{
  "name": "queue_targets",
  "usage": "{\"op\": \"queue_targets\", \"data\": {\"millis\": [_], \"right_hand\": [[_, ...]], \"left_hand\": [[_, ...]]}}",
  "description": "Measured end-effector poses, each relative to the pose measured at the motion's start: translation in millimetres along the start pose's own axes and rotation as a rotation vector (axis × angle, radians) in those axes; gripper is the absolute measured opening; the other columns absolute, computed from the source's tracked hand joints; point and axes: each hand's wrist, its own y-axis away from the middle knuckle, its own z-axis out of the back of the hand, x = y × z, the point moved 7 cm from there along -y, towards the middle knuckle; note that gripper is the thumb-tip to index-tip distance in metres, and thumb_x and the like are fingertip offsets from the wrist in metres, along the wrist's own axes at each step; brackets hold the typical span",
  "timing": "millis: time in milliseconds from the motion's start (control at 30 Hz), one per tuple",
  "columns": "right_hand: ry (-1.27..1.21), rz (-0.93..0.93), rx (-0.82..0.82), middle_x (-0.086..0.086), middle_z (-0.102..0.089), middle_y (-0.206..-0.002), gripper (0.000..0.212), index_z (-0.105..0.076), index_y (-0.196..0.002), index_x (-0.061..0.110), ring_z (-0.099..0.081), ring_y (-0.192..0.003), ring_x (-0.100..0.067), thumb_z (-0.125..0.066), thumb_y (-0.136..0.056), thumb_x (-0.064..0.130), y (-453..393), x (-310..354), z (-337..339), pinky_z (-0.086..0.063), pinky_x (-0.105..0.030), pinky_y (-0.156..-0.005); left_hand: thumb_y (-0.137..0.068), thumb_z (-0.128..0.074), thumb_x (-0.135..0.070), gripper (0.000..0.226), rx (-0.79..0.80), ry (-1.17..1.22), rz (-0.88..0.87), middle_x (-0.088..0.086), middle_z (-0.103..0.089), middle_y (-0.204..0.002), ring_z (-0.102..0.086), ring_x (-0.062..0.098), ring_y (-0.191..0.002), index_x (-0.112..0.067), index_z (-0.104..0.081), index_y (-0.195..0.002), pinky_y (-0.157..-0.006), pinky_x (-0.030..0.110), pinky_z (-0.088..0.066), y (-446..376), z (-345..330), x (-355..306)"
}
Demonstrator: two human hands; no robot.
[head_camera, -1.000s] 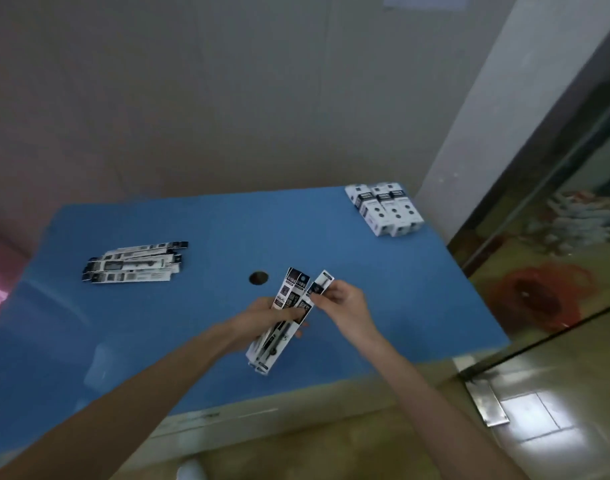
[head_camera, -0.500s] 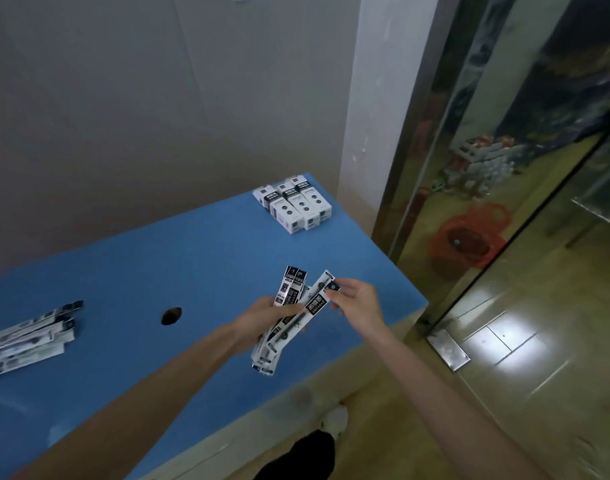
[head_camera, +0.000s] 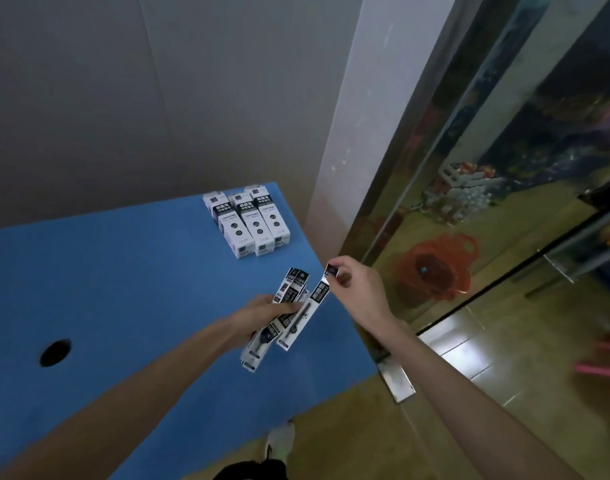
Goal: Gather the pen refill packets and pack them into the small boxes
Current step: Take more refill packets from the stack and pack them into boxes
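- We count roughly six boxes (head_camera: 246, 223) stacked at the desk's (head_camera: 123, 271) 1 o'clock corner, closed.
- Our left hand (head_camera: 262, 311) grips a bundle of packets (head_camera: 279, 317), count unclear, above the desk's 3 o'clock edge.
- Our right hand (head_camera: 360, 289) fingers (head_camera: 341, 268) pinch one packet's (head_camera: 308, 308) top tab.
- One hole (head_camera: 55, 352) lies at 9 o'clock.

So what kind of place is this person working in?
Probably an informal packing spot by a building entrance, not a factory line. A plain blue table holds only small boxes of stock, bare wall panels stand behind it, and a glass door shows goods piled outside.
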Motion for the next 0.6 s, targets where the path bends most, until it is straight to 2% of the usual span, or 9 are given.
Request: {"op": "queue_targets", "data": {"millis": [167, 233, 300, 367, 433, 533, 600], "right_hand": [[0.344, 0.331, 0.133, 0.002, -0.074, -0.104, 0.028, -0.066, -0.128, 0.019, -0.069, -0.088, -0.016, -0.065, -0.099, 0.020, -48, 14, 2, -0.055, -0.032, -0.079], [0.372, 0.421, 0.162, 0.002, -0.074, -0.108, 0.029, -0.065, -0.129, 0.019, -0.070, -0.089, -0.017, -0.063, -0.100, 0.020, -65, 15, -1, -0.058, -0.034, -0.080], [0.287, 0.408, 0.189, 0.004, -0.072, -0.108, 0.036, -0.061, -0.135, 0.021, -0.069, -0.082, -0.011, -0.065, -0.099, 0.023, -79, 11, -6, -0.060, -0.033, -0.078], [0.134, 0.324, 0.227, 0.007, -0.071, -0.112, 0.050, -0.052, -0.144, 0.022, -0.068, -0.076, -0.003, -0.069, -0.097, 0.028, -93, 6, -11, -0.060, -0.025, -0.075], [0.007, 0.227, 0.284, 0.012, -0.068, -0.119, 0.070, -0.040, -0.154, 0.021, -0.069, -0.088, -0.003, -0.070, -0.094, 0.042, -107, -9, -19, -0.057, -0.020, -0.083], [-0.046, 0.128, 0.431, 0.009, -0.060, -0.139, 0.104, -0.022, -0.162, 0.024, -0.058, -0.125, -0.008, -0.063, -0.082, 0.076, -124, -43, -36, -0.048, -0.034, -0.105], [0.018, 0.172, 0.520, 0.008, -0.061, -0.140, 0.103, -0.031, -0.158, 0.026, -0.058, -0.125, -0.008, -0.058, -0.078, 0.085, -133, -59, -44, -0.050, -0.043, -0.107]], "left_hand": [[-0.086, -0.079, -0.047, 0.035, -0.045, 0.017, -0.031, 0.006, -0.075, -0.086, -0.068, 0.018, -0.074, -0.014, -0.073, -0.095, -0.073, 0.030, -0.052, -37, 4, -20], [-0.084, -0.083, -0.041, 0.029, -0.057, 0.021, -0.031, 0.004, -0.076, -0.088, -0.069, 0.017, -0.077, -0.016, -0.073, -0.094, -0.076, 0.030, -0.052, -48, 5, -25], [-0.083, -0.084, -0.032, 0.021, -0.079, 0.003, -0.044, -0.001, -0.076, -0.087, -0.068, 0.015, -0.079, -0.018, -0.073, -0.093, -0.079, 0.028, -0.051, -56, 5, -32], [-0.083, -0.084, -0.029, 0.018, -0.121, -0.004, -0.037, -0.003, -0.074, -0.084, -0.066, 0.014, -0.079, -0.019, -0.072, -0.093, -0.079, 0.028, -0.050, -64, 6, -37], [-0.085, -0.083, -0.029, 0.016, -0.153, 0.028, -0.026, -0.002, -0.073, -0.083, -0.065, 0.016, -0.079, -0.019, -0.072, -0.092, -0.079, 0.029, -0.049, -73, 8, -39], [-0.085, -0.083, -0.030, 0.018, -0.197, 0.130, -0.028, -0.002, -0.072, -0.082, -0.065, 0.015, -0.076, -0.018, -0.071, -0.093, -0.074, 0.027, -0.048, -83, 5, -43], [-0.086, -0.082, -0.029, 0.020, -0.217, 0.169, -0.039, -0.001, -0.072, -0.082, -0.065, 0.013, -0.072, -0.017, -0.071, -0.096, -0.070, 0.027, -0.048, -91, -2, -47]]}}
